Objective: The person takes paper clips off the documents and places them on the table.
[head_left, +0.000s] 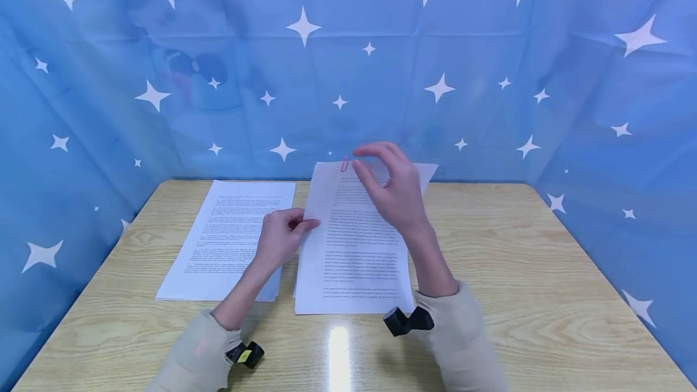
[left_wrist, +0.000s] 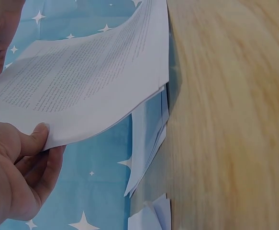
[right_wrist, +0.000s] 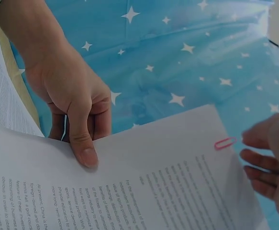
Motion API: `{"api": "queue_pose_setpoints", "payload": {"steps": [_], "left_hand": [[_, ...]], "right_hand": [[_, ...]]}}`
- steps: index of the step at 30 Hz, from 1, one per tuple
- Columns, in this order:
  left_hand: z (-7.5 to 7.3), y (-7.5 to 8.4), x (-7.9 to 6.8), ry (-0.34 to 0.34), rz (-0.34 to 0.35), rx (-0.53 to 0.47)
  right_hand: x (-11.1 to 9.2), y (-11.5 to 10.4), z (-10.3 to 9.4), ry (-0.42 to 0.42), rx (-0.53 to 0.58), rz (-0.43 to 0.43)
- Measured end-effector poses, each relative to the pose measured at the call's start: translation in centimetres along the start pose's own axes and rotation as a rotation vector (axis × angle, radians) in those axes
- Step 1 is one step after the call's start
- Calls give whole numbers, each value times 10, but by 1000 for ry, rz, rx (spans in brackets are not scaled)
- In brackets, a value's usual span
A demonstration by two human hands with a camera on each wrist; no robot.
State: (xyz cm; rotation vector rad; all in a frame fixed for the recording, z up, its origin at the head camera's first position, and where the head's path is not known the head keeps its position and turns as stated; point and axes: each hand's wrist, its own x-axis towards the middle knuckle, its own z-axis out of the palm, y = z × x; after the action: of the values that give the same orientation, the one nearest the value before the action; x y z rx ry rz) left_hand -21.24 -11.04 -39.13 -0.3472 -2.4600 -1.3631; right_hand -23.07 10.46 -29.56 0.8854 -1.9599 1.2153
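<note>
My left hand (head_left: 280, 236) pinches the left edge of a few printed sheets (head_left: 365, 253), thumb on top and fingers beneath. In the left wrist view the sheets bow upward, lifted at the held side. A pink paper clip (right_wrist: 225, 143) sits on their top edge near the left corner. My right hand (head_left: 396, 189) hovers by that top edge, thumb and fingers apart and loosely curved, with nothing between them. In the right wrist view its fingertips (right_wrist: 249, 136) are just beside the clip's outer end.
Another stack of printed paper (head_left: 229, 241) lies on the left of the wooden table (head_left: 544, 259). More paper (head_left: 427, 172) shows behind the held sheets at upper right. A blue curtain with white stars (head_left: 348, 77) hangs right behind the table's far edge.
</note>
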Motion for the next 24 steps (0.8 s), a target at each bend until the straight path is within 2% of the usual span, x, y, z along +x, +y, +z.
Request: {"api": "queue_pose_setpoints", "payload": {"steps": [6,24], "left_hand": [[1,1,-1,-5,-13,4],[0,0,0,-7,-13,-8]], "right_hand": [[-1,1,4,-22,0,11],[-1,3,9,1,19,36]]}}
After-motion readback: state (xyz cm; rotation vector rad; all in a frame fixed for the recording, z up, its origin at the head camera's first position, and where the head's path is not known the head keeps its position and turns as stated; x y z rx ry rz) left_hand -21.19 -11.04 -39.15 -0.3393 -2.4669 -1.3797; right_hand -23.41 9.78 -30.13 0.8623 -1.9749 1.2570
